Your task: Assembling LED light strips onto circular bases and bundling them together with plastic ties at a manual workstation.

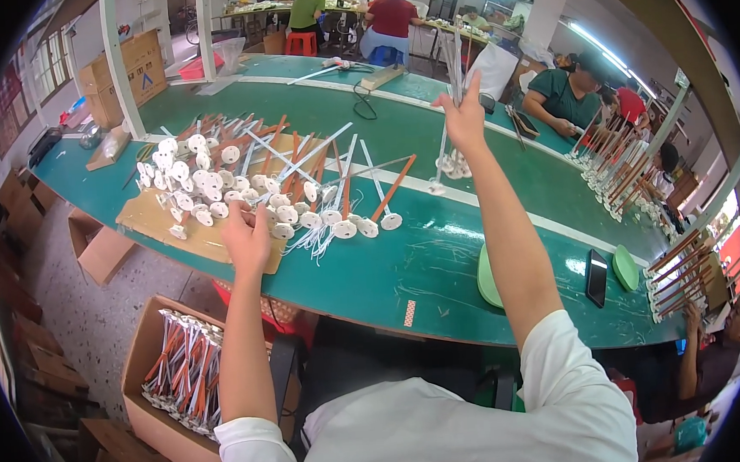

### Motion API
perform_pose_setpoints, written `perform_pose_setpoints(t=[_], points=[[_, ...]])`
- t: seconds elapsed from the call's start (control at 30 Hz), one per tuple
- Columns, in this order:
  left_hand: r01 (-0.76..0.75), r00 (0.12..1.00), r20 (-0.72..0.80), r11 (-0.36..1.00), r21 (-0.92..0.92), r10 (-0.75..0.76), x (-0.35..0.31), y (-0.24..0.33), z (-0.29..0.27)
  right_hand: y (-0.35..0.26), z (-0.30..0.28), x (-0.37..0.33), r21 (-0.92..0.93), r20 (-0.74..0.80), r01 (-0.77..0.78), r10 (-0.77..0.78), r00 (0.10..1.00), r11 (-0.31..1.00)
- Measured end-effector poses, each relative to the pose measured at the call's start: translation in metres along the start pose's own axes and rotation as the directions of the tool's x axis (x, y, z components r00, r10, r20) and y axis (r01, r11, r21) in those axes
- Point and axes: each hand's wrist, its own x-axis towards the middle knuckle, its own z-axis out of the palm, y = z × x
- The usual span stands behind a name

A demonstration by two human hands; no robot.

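My left hand (246,236) reaches to the near edge of a pile of white round discs (206,183) fixed to long flat strips, some silver-grey and some brown. Its thumb and fingers look apart, with the fingertips against the discs; I see nothing clearly gripped. Out over the table, my right hand (466,122) is closed round a bundle of silver-grey strips (453,69) held upright. White discs (454,166) show at the bundle's lower end, partly behind my wrist. A brown cardboard sheet (144,213) lies beneath the pile, and thin white threads (316,244) hang at its near side.
An open carton (146,372) full of similar pieces stands below left. On the green table (373,277) are a light green dish (486,279), a phone (596,278) and another green dish (626,268). Co-workers sit at the right beside rows of strips (625,169).
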Motion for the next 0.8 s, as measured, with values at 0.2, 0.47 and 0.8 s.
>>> perform_pose_setpoints(t=[0.2, 0.47, 0.8], points=[[-0.033, 0.999, 0.013, 0.999, 0.038, 0.032, 0.002, -0.005, 0.002, 0.040, 0.003, -0.021, 0.035, 0.071, -0.278, 0.275, 0.959, 0.960], [-0.010, 1.000, 0.011, 0.999, 0.038, 0.009, 0.000, -0.005, -0.001, 0.011, 0.042, -0.039, 0.128, 0.326, -0.317, 0.263, 0.908, 0.940], [-0.002, 1.000, 0.019, 0.998, 0.068, 0.001, 0.002, 0.000, -0.002, -0.072, 0.129, -0.029, -0.473, 0.603, -0.023, 0.343, 0.720, 0.881]])
